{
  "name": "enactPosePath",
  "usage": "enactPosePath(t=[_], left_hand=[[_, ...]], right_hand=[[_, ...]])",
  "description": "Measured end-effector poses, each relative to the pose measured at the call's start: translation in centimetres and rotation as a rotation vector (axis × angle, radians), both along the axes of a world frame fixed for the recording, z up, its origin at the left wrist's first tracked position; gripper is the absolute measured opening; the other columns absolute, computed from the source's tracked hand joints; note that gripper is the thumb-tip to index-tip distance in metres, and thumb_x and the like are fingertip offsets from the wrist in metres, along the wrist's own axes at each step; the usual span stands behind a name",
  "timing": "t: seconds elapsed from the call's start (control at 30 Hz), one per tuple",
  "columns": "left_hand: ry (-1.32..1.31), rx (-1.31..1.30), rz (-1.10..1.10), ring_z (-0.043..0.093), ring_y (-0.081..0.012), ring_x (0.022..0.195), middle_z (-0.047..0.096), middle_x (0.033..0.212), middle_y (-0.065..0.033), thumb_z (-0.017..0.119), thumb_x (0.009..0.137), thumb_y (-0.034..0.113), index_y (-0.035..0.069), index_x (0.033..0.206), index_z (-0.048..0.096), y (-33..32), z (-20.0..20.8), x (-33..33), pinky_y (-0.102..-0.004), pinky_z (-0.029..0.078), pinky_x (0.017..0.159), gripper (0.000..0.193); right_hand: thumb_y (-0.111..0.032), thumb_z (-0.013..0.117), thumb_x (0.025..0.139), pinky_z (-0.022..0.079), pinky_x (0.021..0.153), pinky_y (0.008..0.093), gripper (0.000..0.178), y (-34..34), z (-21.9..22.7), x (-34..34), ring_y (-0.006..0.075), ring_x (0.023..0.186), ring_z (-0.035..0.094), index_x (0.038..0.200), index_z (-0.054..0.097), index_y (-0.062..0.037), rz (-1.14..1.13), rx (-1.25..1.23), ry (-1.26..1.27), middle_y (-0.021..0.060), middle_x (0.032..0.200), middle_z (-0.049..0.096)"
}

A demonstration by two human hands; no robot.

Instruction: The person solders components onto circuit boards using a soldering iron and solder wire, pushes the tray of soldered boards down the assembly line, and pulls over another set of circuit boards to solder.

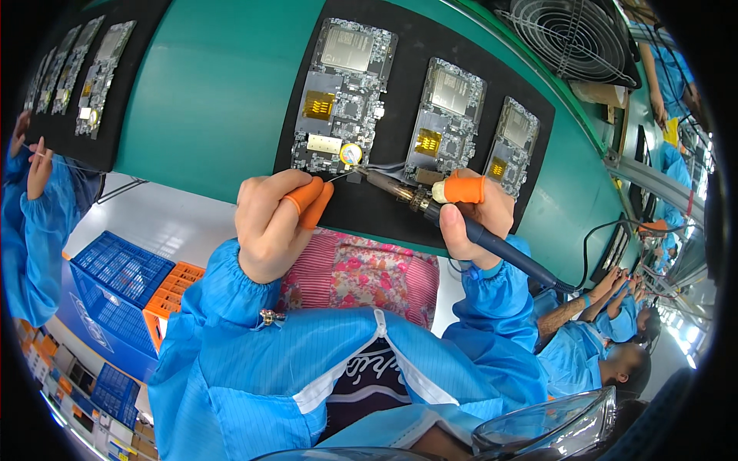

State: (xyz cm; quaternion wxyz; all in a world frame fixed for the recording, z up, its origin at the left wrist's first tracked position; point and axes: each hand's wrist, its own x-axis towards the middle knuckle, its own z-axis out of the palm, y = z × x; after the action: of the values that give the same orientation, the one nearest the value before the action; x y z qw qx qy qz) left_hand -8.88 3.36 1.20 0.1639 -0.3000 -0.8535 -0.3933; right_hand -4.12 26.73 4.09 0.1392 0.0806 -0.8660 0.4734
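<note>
My right hand [486, 219], with an orange finger cot, grips a dark blue soldering iron [500, 247] like a pen. Its tip reaches the lower edge of the nearest circuit board [350, 96], just by a round yellow-rimmed coin cell [350, 154]. From my left hand [270, 219], closed in a pinch with orange cots on two fingers, a thin solder wire [340, 177] runs toward that tip. Whether wire and tip touch is too small to tell. The board lies flat on a black mat [288, 146], with a yellow film square on it.
Two more circuit boards [446, 115] [511, 142] lie to the right on the mat. The green bench [215, 100] extends leftward to another mat with boards. A fan guard [569, 34] is at the upper right. Blue crates [123, 265] stand at left; co-workers sit on both sides.
</note>
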Motion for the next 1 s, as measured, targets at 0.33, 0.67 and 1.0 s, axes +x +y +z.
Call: enactPosePath(t=[0.33, 0.67, 1.0], left_hand=[[0.062, -0.107, -0.019, 0.053, -0.0207, 0.076, 0.060, 0.089, -0.0073, 0.078, 0.055, 0.000, -0.002, 0.080, 0.064, 0.5, 0.1, -0.2, -0.0286, 0.044, 0.061, 0.029], [-0.175, -0.039, 0.057, 0.052, -0.0223, 0.083, 0.055, 0.096, -0.0085, 0.071, 0.062, -0.005, 0.001, 0.084, 0.062, -1.4, 1.5, 0.0, -0.0297, 0.043, 0.069, 0.024], [-0.063, -0.080, 0.052, 0.051, -0.0207, 0.080, 0.059, 0.089, -0.0054, 0.075, 0.056, -0.002, 0.001, 0.079, 0.064, -0.5, 0.8, 0.0, -0.0295, 0.041, 0.065, 0.025]], right_hand=[[-0.019, 0.063, 0.071, 0.039, 0.041, 0.0267, 0.022, 0.2, 0.0, -0.2, 0.0185, 0.042, 0.049, 0.077, 0.058, 0.0017, 0.020, 0.012, 0.027, 0.0109, 0.062, 0.056], [-0.020, 0.064, 0.071, 0.037, 0.041, 0.0252, 0.025, -0.1, 0.5, 0.6, 0.0168, 0.042, 0.048, 0.077, 0.058, 0.0029, -0.078, -0.122, 0.010, 0.0113, 0.062, 0.056], [-0.015, 0.065, 0.069, 0.040, 0.041, 0.0276, 0.022, -0.8, 0.2, -0.1, 0.0197, 0.043, 0.050, 0.075, 0.057, 0.0045, 0.025, -0.025, 0.032, 0.0130, 0.060, 0.054]])
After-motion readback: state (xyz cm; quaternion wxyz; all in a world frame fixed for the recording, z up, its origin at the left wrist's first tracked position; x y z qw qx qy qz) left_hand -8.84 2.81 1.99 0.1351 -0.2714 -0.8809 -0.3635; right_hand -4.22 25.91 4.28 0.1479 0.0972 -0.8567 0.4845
